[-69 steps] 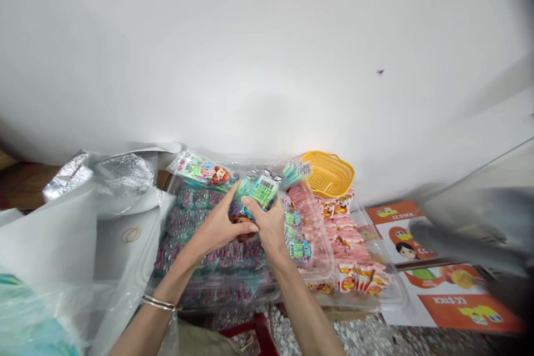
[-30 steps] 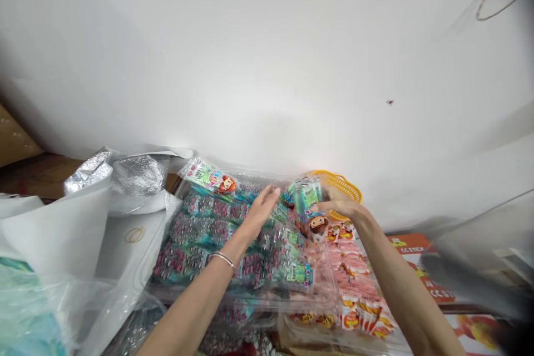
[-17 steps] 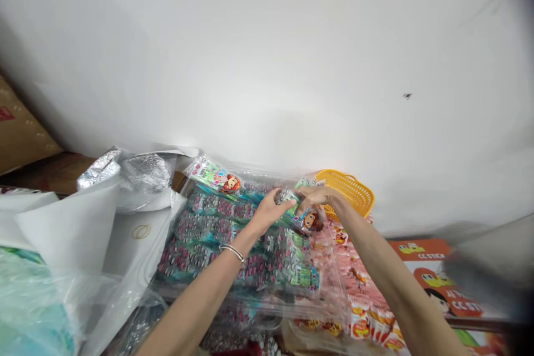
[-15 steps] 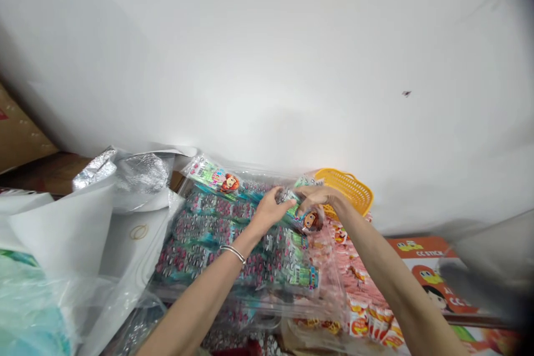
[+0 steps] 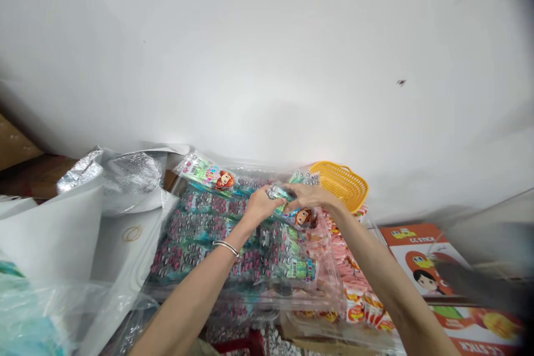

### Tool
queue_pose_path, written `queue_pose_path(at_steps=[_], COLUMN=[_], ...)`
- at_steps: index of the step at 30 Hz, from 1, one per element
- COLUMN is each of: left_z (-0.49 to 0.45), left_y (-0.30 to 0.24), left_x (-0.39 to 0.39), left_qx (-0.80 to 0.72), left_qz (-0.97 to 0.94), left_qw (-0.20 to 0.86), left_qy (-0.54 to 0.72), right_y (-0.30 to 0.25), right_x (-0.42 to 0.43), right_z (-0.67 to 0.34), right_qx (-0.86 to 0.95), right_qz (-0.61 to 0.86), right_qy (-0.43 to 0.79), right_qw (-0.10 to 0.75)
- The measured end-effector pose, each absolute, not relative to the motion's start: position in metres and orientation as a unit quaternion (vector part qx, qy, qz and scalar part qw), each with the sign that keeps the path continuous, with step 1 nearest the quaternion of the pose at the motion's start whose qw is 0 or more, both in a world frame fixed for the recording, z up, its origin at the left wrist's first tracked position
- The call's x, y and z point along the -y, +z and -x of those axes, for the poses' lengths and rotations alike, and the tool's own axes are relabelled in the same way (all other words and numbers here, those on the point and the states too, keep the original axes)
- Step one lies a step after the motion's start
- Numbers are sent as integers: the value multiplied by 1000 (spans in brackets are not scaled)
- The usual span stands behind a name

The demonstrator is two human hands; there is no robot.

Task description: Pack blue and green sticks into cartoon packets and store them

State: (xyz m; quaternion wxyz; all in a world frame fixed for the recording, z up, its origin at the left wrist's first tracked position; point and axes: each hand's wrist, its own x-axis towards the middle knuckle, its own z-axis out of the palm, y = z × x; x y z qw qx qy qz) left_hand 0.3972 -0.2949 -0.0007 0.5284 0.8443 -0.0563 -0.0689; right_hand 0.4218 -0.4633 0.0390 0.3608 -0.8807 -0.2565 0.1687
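My left hand (image 5: 259,206) and my right hand (image 5: 311,197) meet over the far side of a clear plastic tray (image 5: 246,303) packed with rows of teal and pink candy packets (image 5: 200,236). Both hands are closed on a small bundle of cartoon-face candy packets (image 5: 292,212), held just above the rows. A silver bangle (image 5: 226,246) sits on my left wrist. Another cartoon-face packet (image 5: 208,173) leans at the tray's back left corner.
A yellow plastic basket (image 5: 342,183) stands behind a second clear tray of red and white packets (image 5: 359,300) on the right. Silver foil bags and white sheets (image 5: 108,200) lie on the left. An orange printed box (image 5: 421,258) is at the right. A white wall rises behind.
My hands parted, the right carrying the bundle toward the basket; then they came together again on it over the tray's far edge. The view shifted slightly.
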Motion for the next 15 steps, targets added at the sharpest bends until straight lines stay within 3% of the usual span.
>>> queue_pose_path(at_steps=[6,10,15], left_z=[-401,-401,-395], left_y=[-3,4,24], left_x=[292,297,314], left_qx=[9,0,25], left_qz=[-863,-884,-922], left_qw=[504,466,385], left_qy=[-45,-42,-23], right_y=[13,-24,-58], right_x=[468,461,446], right_z=[-368,-332,-331], right_qx=[168,80,-32], right_qz=[949,955,917], right_qy=[-129,-139,-93], right_qw=[233,248,386])
